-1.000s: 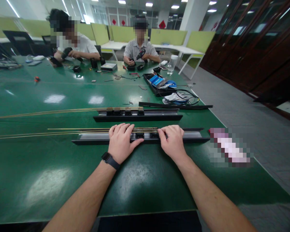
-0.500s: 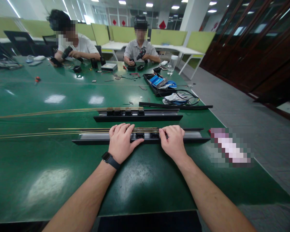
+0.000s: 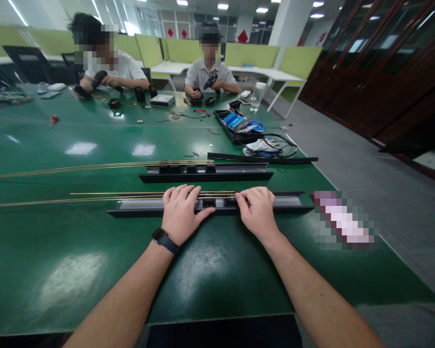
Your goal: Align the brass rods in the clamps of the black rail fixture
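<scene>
A long black channel rail with a silvery inside lies crosswise on the green table. Small black blocks sit inside it, and thin brass-coloured rods run along it and out to the left. My left hand is closed across the rail, its fingers over the far wall and its thumb along the near side, left of the blocks. At the right block, near the rod ends, my right hand has curled fingers with thumb and forefinger together. Whatever it pinches is hidden.
Behind lies a second rail with blocks and rods. Farther back are a black strip, coiled cable and a black tray with blue items. A blurred-out object lies right. Two people across the table hold drills.
Both hands keep their places on the rail. The right fingers shift very slightly left; the whole view drifts a little too.
</scene>
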`<state>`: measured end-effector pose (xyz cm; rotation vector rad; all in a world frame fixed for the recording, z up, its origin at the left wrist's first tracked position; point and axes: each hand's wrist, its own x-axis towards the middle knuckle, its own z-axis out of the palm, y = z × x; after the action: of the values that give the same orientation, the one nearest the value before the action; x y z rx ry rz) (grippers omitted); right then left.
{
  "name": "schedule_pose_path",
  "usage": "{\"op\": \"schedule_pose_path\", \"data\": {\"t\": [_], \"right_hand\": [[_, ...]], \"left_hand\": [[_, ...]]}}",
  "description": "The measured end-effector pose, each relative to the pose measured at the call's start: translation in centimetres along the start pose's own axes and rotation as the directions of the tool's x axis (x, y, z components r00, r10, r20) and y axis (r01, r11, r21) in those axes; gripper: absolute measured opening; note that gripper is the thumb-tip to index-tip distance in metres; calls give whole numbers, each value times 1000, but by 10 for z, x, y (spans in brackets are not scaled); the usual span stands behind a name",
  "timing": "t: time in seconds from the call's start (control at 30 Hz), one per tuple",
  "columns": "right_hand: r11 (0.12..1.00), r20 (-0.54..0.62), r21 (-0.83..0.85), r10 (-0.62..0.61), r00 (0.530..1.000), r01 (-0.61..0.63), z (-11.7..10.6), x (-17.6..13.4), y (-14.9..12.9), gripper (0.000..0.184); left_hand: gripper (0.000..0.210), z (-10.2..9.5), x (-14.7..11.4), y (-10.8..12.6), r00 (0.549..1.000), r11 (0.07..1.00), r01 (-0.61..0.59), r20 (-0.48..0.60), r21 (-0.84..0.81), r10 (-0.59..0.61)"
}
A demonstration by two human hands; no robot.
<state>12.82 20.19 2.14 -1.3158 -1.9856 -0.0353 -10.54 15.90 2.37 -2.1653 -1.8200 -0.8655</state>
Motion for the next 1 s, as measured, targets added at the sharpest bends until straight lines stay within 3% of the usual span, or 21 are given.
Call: {"op": "schedule_pose_path", "data": {"t": [0.63,1.0], "right_hand": [[1000,28,-8,21,999,-21,-3,1,-1,26],[1000,-16,-28,2,1000,-2,-1,-1,-3,23]], "left_hand": [[60,0,0,0,1000,1000,6,5,-9,-6],[62,-1,0,1,1000,1000,12,13,-7,-12]]}}
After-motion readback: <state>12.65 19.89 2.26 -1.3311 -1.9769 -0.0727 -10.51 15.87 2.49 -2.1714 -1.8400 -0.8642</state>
